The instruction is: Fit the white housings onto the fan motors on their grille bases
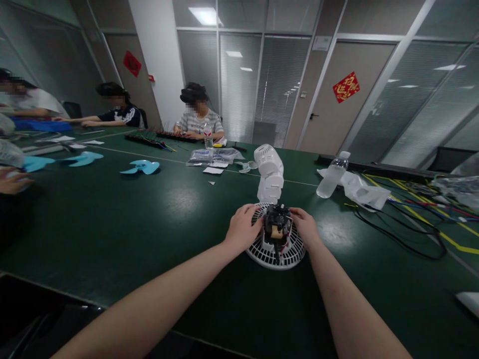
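A black fan motor [277,224] with a copper-coloured coil and a few thin wires sits on a round white fan grille [277,266], which lies on the table in front of me. My left hand [244,228] grips the motor from the left, its fingers bent over the grille. From the other side, my right hand [306,227] holds the motor with curled fingers; some fingertips are hidden. Just beyond the grille stand stacked white plastic fan housings [269,172], curved and slotted.
Blue fan blades [140,167] lie to the left on the green table [179,199]. A water bottle [333,175], white plastic wrap [364,191] and black cables [404,244] are on the right. Several people sit across and to the left, one [202,119] near another bottle [208,134].
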A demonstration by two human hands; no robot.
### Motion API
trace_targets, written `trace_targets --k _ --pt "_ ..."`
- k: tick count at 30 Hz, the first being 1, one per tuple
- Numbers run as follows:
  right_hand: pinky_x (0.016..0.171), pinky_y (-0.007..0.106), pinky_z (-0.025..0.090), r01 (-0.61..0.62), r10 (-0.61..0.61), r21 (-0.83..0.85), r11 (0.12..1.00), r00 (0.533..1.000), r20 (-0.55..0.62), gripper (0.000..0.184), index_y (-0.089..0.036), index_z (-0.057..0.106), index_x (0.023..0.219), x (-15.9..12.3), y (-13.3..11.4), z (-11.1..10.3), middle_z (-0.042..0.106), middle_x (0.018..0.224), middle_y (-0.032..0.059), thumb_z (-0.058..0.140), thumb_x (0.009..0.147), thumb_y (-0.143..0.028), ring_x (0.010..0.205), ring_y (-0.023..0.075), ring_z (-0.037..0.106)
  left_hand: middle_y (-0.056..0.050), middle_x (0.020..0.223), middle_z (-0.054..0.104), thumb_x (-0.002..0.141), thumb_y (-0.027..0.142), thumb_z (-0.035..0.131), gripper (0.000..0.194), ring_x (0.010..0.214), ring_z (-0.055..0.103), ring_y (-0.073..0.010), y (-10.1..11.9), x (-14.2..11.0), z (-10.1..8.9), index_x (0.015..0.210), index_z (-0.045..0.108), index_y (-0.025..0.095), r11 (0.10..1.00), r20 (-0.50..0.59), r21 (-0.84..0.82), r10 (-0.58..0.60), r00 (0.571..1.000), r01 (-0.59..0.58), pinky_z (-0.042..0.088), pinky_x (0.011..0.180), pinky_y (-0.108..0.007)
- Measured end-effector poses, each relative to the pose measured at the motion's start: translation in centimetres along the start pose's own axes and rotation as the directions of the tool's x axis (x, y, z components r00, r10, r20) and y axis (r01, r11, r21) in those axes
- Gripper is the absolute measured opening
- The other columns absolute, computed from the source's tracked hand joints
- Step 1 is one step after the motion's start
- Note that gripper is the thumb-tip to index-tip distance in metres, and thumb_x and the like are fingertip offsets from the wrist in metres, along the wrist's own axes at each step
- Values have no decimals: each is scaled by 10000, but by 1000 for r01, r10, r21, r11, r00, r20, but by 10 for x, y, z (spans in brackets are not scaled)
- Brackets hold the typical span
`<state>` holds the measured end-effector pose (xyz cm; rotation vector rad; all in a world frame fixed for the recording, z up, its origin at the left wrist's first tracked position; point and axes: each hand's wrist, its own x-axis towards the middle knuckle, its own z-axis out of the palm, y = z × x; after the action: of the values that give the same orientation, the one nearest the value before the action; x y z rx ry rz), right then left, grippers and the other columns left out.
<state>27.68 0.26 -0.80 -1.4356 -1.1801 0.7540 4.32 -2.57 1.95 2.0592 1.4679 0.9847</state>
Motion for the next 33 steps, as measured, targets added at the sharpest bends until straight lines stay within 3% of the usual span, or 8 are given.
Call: trace_targets --k 3,7,13,16,21,24,27,33 --pt "738 362 549 -7 8 11 1000 998 -55 280 -197 748 870 0 2 1 790 865 74 644 639 -316 815 261 716 -70 1538 482 993 427 451 431 1460 401 -261 -15 11 9 1368 589 265 999 44 -19 42 998 -41 304 1226 -464" --pt "676 352 534 -21 26 45 999 994 -110 281 -198 745 860 1 6 1 778 808 67 609 635 -300 768 258 702 -90 1549 474 1007 489 413 487 1470 392 -257 -27 12 13 1390 582 240 997 57 -50 54 997 -51 303 1230 -474" --pt "651 361 544 -34 35 130 991 999 -2 302 -188 736 842 2 3 2 760 740 60 546 620 -266 700 250 697 -88 1529 495 1002 470 445 464 1450 423 -246 -36 17 10 1376 589 238 998 32 -61 37 999 -35 328 1220 -460" --pt "696 372 556 -29 21 133 991 998 58 304 -193 737 852 3 2 1 770 791 58 554 617 -251 741 250 707 -85 1507 516 997 443 465 430 1430 448 -238 -39 20 12 1350 605 241 997 18 -74 18 1000 -16 344 1210 -447" --pt "900 408 527 17 -23 77 997 997 74 336 -243 755 939 3 3 2 776 1019 34 580 653 -267 995 262 693 -89 1445 565 985 419 490 382 1373 502 -242 -40 23 12 1280 642 229 994 16 -108 -18 1000 19 371 1184 -447" --pt "898 417 523 29 -33 49 998 995 94 341 -245 759 956 2 4 3 778 992 30 568 676 -278 981 264 692 -86 1346 632 972 420 507 351 1304 556 -249 -36 30 6 1220 666 230 993 7 -117 -35 999 35 395 1159 -449" --pt "884 412 526 41 -45 44 998 994 103 338 -236 757 960 1 3 3 780 970 34 561 690 -289 966 264 696 -113 1352 623 929 425 582 404 1272 578 -268 -27 49 1 1268 625 211 989 -29 -134 -60 998 55 422 1125 -448" --pt "856 409 535 56 -61 50 997 992 107 349 -233 755 980 1 4 3 782 952 36 559 697 -292 929 263 703 -246 1503 455 824 493 718 837 1350 519 -318 13 123 -2 1466 360 93 964 -172 -242 -156 973 112 430 1100 -419"
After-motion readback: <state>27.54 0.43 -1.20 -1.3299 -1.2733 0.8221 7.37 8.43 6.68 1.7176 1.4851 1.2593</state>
